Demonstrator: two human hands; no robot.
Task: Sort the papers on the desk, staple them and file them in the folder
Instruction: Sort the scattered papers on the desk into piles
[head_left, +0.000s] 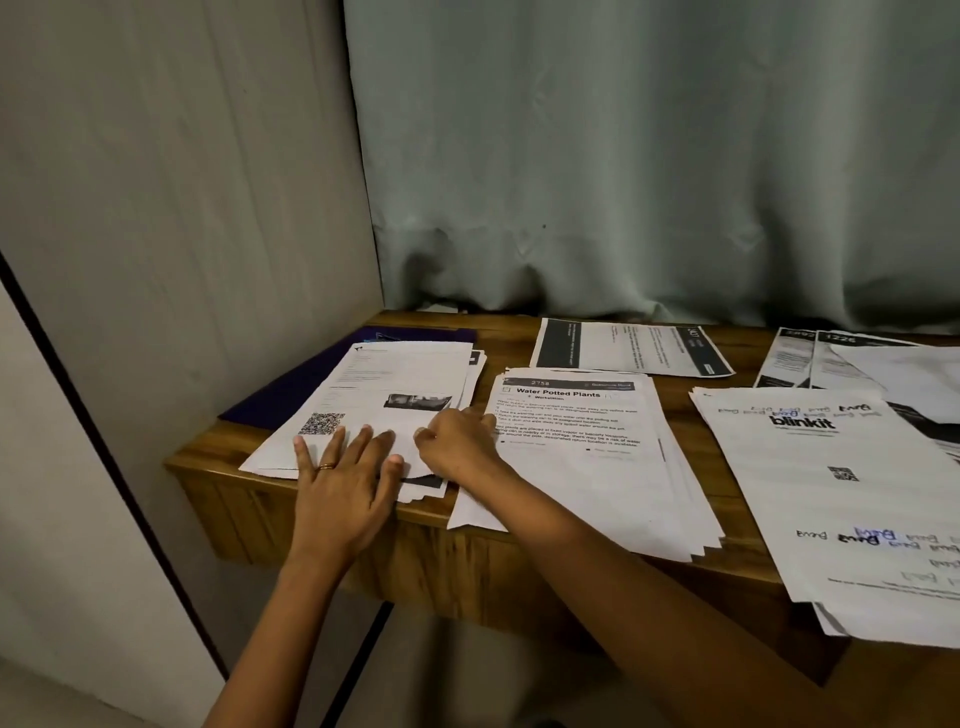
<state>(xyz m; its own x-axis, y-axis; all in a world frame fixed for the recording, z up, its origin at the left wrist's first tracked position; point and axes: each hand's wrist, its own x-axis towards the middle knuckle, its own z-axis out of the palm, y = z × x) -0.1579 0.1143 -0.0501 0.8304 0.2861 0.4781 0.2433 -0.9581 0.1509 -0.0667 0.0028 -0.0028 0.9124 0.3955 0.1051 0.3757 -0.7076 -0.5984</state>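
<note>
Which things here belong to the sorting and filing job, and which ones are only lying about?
Belongs to the job: QR-code stack, purple folder under it, "Water Potted Plants" stack, blinkit stack, dark-banded sheet at the back, numbered sheets far right.
Just there: curtain, wooden desk, wall.

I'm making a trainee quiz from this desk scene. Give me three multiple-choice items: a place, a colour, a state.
1. The Water Potted Plants stack lies: A) left of the blinkit stack B) on the floor C) in a drawer.
2. The folder is: A) red B) purple C) yellow.
3. The left hand is: A) gripping a stapler B) clenched in a fist C) flat on the left stack.
Key: A, blinkit sits to its right; B, its purple corner shows; C, fingers lie straight.
</note>
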